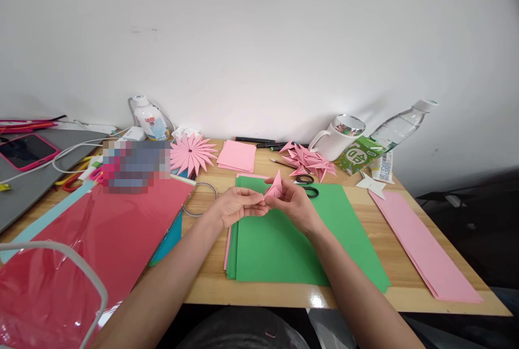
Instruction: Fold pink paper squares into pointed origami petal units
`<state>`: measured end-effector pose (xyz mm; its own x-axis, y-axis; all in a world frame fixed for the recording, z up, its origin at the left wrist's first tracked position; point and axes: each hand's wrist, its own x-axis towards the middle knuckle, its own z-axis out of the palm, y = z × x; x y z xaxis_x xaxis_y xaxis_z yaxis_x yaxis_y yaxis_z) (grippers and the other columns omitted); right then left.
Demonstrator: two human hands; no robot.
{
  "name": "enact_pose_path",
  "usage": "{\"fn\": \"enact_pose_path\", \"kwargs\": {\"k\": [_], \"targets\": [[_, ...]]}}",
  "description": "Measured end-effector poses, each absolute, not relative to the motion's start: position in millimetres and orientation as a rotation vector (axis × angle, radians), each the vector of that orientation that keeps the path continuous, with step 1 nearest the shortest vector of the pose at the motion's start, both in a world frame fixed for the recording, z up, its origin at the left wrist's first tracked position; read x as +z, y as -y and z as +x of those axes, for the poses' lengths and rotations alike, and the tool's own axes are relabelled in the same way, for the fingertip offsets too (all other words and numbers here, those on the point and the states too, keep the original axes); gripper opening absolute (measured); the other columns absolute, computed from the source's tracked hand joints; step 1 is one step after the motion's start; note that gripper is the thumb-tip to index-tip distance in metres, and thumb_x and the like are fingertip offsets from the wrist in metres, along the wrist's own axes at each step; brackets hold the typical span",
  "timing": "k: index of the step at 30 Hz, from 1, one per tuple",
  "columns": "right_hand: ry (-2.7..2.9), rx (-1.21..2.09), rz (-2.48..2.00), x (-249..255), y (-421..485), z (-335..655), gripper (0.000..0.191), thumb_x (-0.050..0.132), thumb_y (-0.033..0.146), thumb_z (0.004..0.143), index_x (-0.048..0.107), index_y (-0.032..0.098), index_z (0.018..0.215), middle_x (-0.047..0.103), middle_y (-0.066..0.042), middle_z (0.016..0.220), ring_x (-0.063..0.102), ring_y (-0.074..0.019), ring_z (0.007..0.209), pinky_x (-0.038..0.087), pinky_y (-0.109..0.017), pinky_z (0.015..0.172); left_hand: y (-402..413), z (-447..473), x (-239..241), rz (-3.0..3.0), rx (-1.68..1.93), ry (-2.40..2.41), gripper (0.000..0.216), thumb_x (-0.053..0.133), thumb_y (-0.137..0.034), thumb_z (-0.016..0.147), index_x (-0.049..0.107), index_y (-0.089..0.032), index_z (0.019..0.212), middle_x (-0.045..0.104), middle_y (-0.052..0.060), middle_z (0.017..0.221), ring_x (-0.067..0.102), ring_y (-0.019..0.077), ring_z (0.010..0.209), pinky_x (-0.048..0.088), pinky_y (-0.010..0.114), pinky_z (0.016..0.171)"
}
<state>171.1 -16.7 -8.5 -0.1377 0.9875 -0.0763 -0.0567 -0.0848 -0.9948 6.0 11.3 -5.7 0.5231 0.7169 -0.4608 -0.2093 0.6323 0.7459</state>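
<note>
In the head view, the folded pink paper (275, 189) is near the centre of the frame, its point upward, above a stack of green sheets (300, 246). The right hand (295, 205) grasps it between thumb and fingers from the right; the left hand (240, 207) pinches its lower left end. Black-handled scissors (311, 192) lie at the upper edge of the green stack, partly hidden by the right hand.

Left of upper centre, a pink paper rosette (192, 153) is just beside a pile of pink squares (237, 155). Right of upper centre, a heap of folded pink pieces (310, 162) lies in front of a white mug (339, 137). A tilted clear bottle (400, 126) rests at the upper right, with long pink strips (425, 246) at the lower right. A red sheet (121, 230) in a clear sleeve fills much of the lower left.
</note>
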Motion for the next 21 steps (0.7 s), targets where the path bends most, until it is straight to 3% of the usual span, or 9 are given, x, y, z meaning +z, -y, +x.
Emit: {"fn": "enact_pose_path", "kwargs": {"k": [21], "targets": [[1.287, 1.482, -1.074, -12.2, 16.6, 175.9, 0.040, 0.072, 0.022, 0.062, 0.054, 0.017, 0.098, 0.058, 0.002, 0.072, 0.054, -0.0103, 0.060, 0.045, -0.025, 0.059, -12.4, 2.5, -10.1, 0.765, 0.548, -0.779, 0.032, 0.084, -0.025, 0.051, 0.065, -0.008, 0.070, 0.069, 0.007, 0.062, 0.065, 0.0149, 0.053, 0.053, 0.023, 0.055]]}}
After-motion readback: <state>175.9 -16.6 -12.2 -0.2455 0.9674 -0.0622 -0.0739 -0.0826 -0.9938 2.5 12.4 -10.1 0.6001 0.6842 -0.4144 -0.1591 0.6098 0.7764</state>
